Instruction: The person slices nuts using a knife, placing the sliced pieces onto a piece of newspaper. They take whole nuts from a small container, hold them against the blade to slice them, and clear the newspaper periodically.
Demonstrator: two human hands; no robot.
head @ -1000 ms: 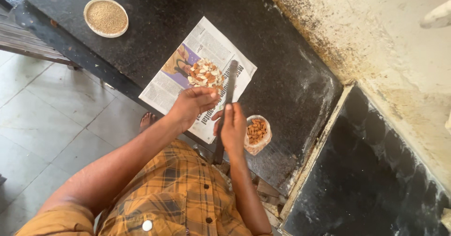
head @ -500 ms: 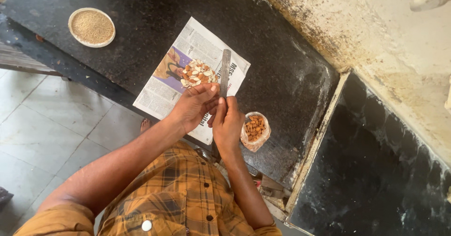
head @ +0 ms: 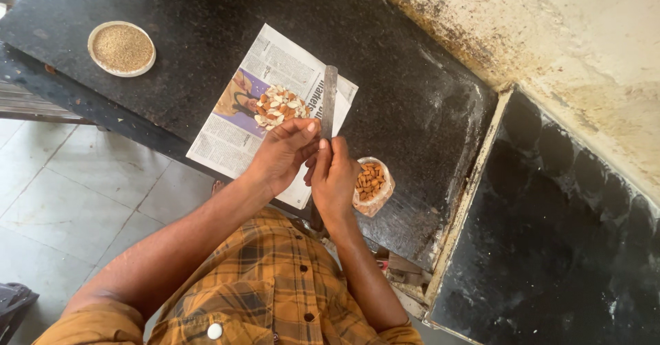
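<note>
My right hand [head: 335,176] grips the handle of a long knife [head: 328,101], its blade pointing away from me over a sheet of newspaper [head: 237,135]. The fingertips of my left hand [head: 280,156] are pinched together against the blade's near end. Whether they hold anything is hidden. A pile of chopped almonds [head: 278,106] lies on the newspaper just beyond my left hand. A small clear bag of whole almonds [head: 371,183] sits to the right of my right hand.
Everything rests on a black stone counter [head: 405,104]. A round bowl of fine brown grain [head: 122,48] stands at its far left. A stained wall [head: 570,49] runs along the right, with a lower dark slab [head: 557,242] beside it and tiled floor [head: 75,201] on the left.
My two hands have drawn together, so my left fingertips now meet the knife blade. The view has shifted slightly; the almond pile and bag stay put.
</note>
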